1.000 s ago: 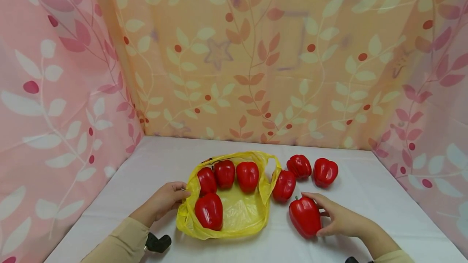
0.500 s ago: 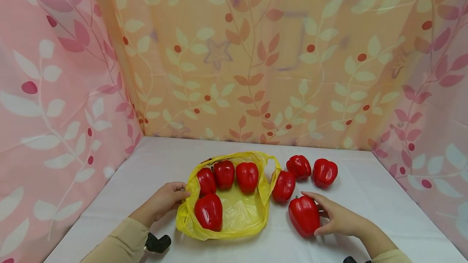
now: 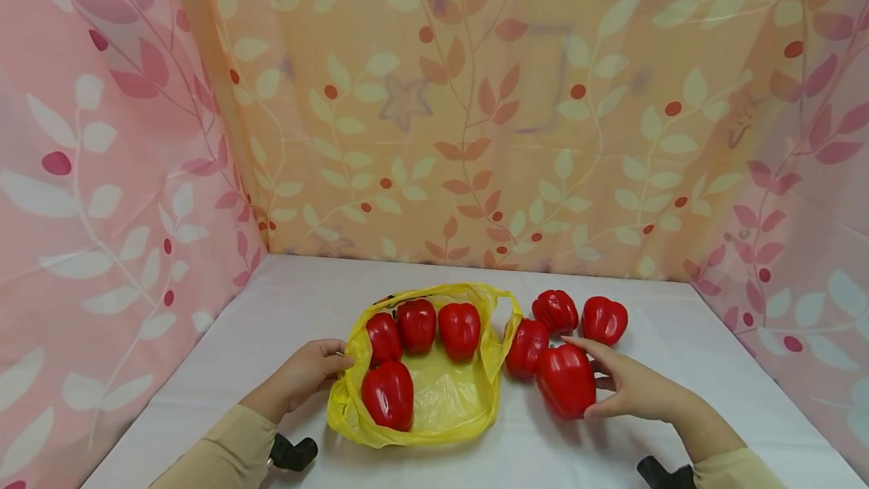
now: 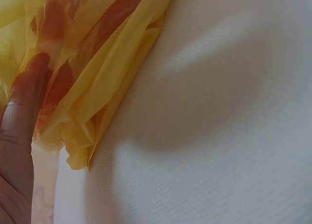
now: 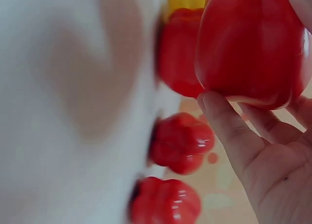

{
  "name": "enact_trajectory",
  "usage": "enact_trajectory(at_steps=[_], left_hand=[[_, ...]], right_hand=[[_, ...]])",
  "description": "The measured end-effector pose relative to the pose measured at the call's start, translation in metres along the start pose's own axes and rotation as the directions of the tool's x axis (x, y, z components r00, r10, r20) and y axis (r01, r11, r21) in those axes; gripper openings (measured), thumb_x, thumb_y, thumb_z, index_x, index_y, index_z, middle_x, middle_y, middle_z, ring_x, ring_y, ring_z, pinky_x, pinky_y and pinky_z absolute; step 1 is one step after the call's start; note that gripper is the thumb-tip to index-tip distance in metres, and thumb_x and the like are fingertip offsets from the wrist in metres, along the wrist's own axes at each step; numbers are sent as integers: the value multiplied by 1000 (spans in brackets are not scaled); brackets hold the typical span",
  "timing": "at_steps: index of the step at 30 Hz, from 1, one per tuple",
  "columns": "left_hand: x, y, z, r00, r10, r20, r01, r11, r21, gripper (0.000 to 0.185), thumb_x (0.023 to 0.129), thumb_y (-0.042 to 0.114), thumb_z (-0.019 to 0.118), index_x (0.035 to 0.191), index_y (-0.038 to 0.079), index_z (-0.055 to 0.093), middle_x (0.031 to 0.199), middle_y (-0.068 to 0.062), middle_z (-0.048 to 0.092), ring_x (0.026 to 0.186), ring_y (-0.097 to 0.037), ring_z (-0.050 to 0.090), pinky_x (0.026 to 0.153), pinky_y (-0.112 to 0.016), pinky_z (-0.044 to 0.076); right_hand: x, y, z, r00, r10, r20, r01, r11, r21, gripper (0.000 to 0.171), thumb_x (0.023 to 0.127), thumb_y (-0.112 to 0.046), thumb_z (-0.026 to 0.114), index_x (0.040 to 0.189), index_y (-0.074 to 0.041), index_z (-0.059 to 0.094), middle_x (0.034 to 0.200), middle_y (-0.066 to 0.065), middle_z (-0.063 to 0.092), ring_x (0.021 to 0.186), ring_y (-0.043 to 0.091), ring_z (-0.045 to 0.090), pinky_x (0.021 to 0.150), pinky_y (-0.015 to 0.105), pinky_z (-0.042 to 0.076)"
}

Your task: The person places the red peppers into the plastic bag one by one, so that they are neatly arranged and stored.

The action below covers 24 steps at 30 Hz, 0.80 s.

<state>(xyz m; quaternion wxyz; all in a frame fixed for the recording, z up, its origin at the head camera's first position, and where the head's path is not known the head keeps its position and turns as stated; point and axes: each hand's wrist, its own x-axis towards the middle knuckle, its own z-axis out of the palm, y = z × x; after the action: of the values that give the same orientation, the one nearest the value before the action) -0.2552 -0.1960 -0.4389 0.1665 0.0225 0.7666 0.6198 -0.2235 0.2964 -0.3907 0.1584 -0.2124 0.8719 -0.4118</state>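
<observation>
Curtains: leaf-printed curtains are filling the whole upper part of the head view, pink at the left and right edges, orange across the middle.
Counter: a white-covered counter is taking up the lower third of the frame and carrying everything else.
Bag: a yellow plastic bag is lying open and flat at lower centre, its handle loop standing up on the right side.
Peppers in the bag: four red peppers are sitting in the bag, three in a row along the back and the front pepper lying nearer the lower left.
Peppers outside: three loose peppers are lying just right of the bag; the nearest loose pepper is touching the bag's handle, the other two lying behind it.
Held pepper: the held pepper is at lower centre-right, just right of the bag and, by my judgement, lifted clear of the counter.
Right hand: the right hand is curling its fingers and thumb round the held pepper from the right side.
Left hand: the left hand is pinching the bag's left edge between curled fingers.
Progress: by my reading, four peppers are bagged, one is in hand, three are waiting.
Writing: no brand, label or lettering is showing anywhere.
</observation>
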Motion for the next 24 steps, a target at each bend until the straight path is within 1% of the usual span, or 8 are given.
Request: enact_trajectory(at_steps=[4,8,11,15,20,24], left_hand=[[1,0,0,1000,-1,-4,1,1000,3,34,84,26,65,104,-1,60,95,-8,63,79,-20,59,75,-32,53],[0,0,1,1000,-3,-7,3,1000,7,33,84,25,64,103,-1,60,95,-8,63,80,-20,59,75,-32,53],[0,1,1,1000,-7,-7,7,1000,11,32,84,25,64,103,0,60,95,-8,63,79,-20,59,75,-32,53],[0,2,1,1000,-11,-8,11,1000,14,32,85,25,64,104,0,60,95,-8,63,80,-20,58,75,-32,53],[-1,3,1,1000,-12,-7,12,1000,16,33,85,25,63,106,0,60,96,-7,63,80,-20,58,75,-32,53],[0,4,1,1000,-11,1,10,1000,11,32,85,25,63,105,0,60,96,-8,63,80,-20,58,75,-32,53]], right_hand=[[7,-13,-7,998,-55,-25,54,997,-54,94,63,-26,82,140,-15,30,130,16,40,114,40,41,77,35,53],[14,-25,-13,994,-102,-35,98,989,-112,93,64,-26,82,140,-13,30,129,16,41,113,39,43,76,34,53],[22,-35,-15,992,-122,-36,116,983,-144,92,64,-28,82,140,-18,30,129,15,42,114,38,43,77,32,53],[36,-47,-14,990,-139,-16,136,981,-141,91,64,-30,82,140,-25,31,130,10,43,116,35,43,80,31,52],[53,-63,-8,986,-165,35,168,980,-102,92,65,-28,82,141,-27,29,132,4,41,119,30,41,85,34,50],[66,-74,-1,987,-147,61,152,985,-81,94,64,-27,82,141,-27,27,133,2,39,120,29,40,81,36,52]])
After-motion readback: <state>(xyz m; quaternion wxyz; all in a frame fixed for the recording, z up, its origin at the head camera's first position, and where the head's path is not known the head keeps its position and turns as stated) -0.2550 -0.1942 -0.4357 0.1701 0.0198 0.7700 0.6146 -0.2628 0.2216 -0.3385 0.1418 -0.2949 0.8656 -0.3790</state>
